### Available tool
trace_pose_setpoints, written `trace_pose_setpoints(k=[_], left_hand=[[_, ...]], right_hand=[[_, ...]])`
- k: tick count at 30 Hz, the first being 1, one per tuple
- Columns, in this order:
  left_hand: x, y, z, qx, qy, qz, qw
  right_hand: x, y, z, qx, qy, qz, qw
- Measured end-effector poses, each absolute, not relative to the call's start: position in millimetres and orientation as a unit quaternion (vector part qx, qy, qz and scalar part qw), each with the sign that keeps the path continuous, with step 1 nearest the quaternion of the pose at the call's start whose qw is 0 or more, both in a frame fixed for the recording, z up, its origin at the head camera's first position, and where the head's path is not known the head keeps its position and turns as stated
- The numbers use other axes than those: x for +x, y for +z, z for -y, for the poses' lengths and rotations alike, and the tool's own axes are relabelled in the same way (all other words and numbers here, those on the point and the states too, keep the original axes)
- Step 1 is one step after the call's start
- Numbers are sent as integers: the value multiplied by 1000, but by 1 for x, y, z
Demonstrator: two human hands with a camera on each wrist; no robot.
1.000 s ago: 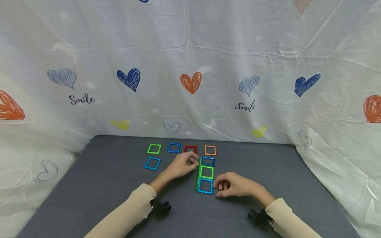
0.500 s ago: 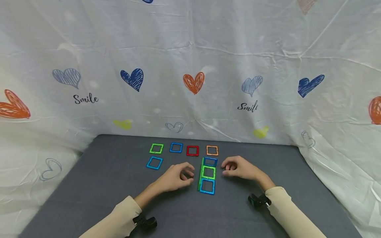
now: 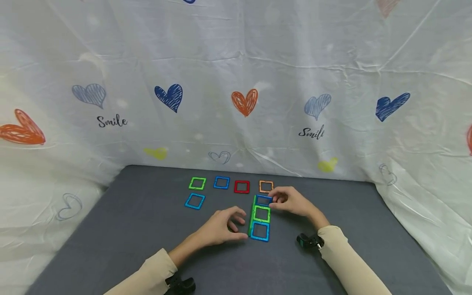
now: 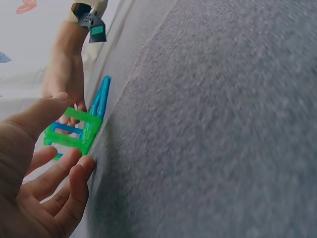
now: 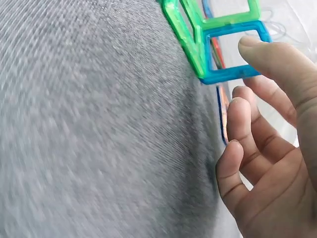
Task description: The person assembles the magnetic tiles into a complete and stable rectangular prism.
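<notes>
A joined row of magnetic tiles runs away from me in the head view: a light blue tile (image 3: 259,232) nearest, a green tile (image 3: 262,214) in the middle, a dark blue tile (image 3: 263,200) at the far end. Green edges line its left side. My right hand (image 3: 291,201) pinches the dark blue tile; in the right wrist view the thumb lies over its open middle, with fingers behind. My left hand (image 3: 221,226), fingers loosely bent and apart, has its thumb tip close to the near left corner of the row.
Behind the row lie an orange tile (image 3: 266,181), a red tile (image 3: 241,181), a blue tile (image 3: 221,177) and a green tile (image 3: 197,178). Another light blue tile (image 3: 194,207) lies further left. A printed white cloth (image 3: 206,131) hangs behind the dark grey table (image 3: 147,213).
My left hand has drawn back from the row's far end to its near end. My right hand has moved from the near end to the far end and taken hold of the dark blue tile.
</notes>
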State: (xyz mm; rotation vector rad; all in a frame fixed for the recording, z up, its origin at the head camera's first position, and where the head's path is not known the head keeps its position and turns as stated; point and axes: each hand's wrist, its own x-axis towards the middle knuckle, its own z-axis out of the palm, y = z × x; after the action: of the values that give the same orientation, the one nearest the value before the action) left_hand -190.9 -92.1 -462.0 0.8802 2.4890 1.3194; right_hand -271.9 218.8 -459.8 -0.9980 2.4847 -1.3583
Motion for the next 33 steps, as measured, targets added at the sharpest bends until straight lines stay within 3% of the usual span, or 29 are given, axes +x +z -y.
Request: trace_pose_setpoints(k=[12, 17, 22, 33], left_hand=[[-195, -464, 80, 293, 432, -850, 69], [-199, -464, 86, 301, 426, -851, 54], [-207, -462, 91, 290, 425, -857, 38], [-228, -462, 82, 236, 473, -848, 47]], right_hand=[[-266, -459, -212, -313, -445, -838, 41], [-253, -444, -218, -321, -446, -834, 48], [-257, -463, -234, -322, -434, -839, 59], [-227, -458, -245, -332, -409, -846, 80]])
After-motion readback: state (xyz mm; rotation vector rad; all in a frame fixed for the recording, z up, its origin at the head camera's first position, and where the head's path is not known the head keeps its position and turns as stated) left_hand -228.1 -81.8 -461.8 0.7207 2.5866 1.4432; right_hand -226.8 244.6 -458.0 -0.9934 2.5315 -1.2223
